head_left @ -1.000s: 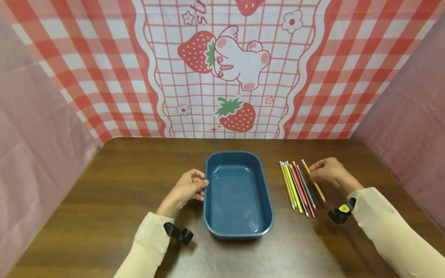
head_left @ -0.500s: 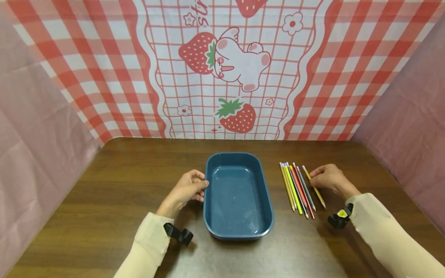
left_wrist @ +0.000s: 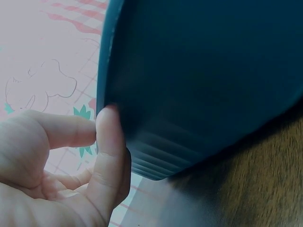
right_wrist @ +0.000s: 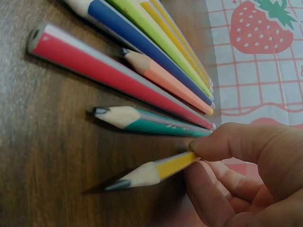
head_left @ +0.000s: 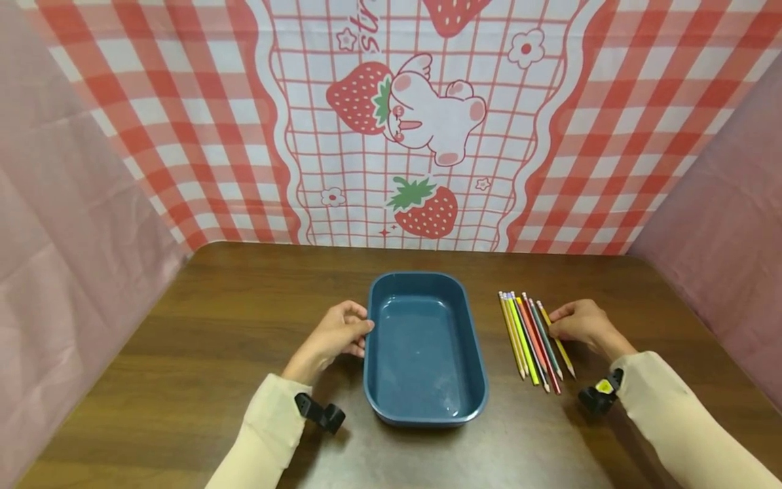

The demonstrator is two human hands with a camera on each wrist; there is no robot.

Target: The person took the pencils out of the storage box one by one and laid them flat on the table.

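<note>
A deep blue rectangular tray (head_left: 421, 360) stands mid-table in the head view. At its left side my left hand (head_left: 336, 333) pinches the rim; the left wrist view shows the thumb and a finger meeting at the tray's edge (left_wrist: 105, 61). My right hand (head_left: 583, 324) pinches a yellow pencil (head_left: 563, 352) between thumb and fingers. In the right wrist view that pencil's sharpened end (right_wrist: 142, 175) points away from the hand, close over the table. Beside it lie a teal pencil (right_wrist: 161, 124), a red pencil (right_wrist: 104, 68) whose near end is flat, and several others.
The row of pencils (head_left: 530, 339) lies right of the tray on the brown wooden table (head_left: 244, 339), erasers toward the back. A red-and-white strawberry cloth (head_left: 427, 136) hangs behind the table, with pink cloth (head_left: 727, 224) on both sides.
My right hand has brought the yellow pencil nearer to me and closer to the teal one at the row's right end. My left hand stays on the tray rim. The head view has shifted slightly.
</note>
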